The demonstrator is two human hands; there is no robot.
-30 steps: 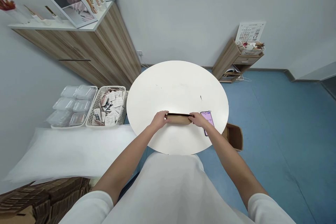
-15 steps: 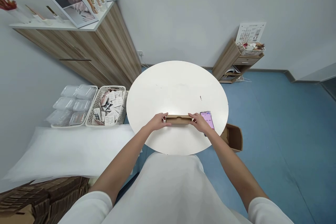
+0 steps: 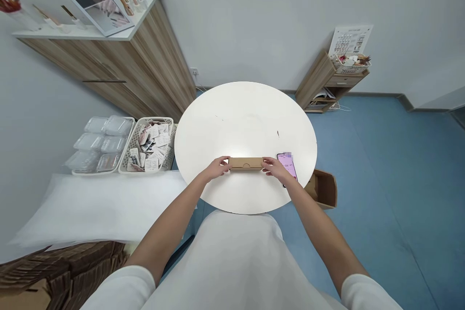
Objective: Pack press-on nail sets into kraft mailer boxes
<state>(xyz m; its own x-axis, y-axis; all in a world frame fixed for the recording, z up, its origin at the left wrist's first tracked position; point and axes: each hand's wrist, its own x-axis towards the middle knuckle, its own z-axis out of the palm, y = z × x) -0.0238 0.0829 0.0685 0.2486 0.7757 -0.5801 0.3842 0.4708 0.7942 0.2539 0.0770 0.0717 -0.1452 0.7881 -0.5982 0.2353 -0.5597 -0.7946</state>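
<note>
Gripping the cardboard box at opposite ends are the left hand and right hand; right of the box, a phone lies on the counter.

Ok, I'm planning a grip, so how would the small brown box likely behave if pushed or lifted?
The small brown box looks like cardboard, so probably light, though any contents are hidden. Its straight edges suggest moderate stiffness. Its flat-sided shape should make it slide rather than roll.

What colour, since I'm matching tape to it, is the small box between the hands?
The box is light brown, best seen in the head view.
</note>
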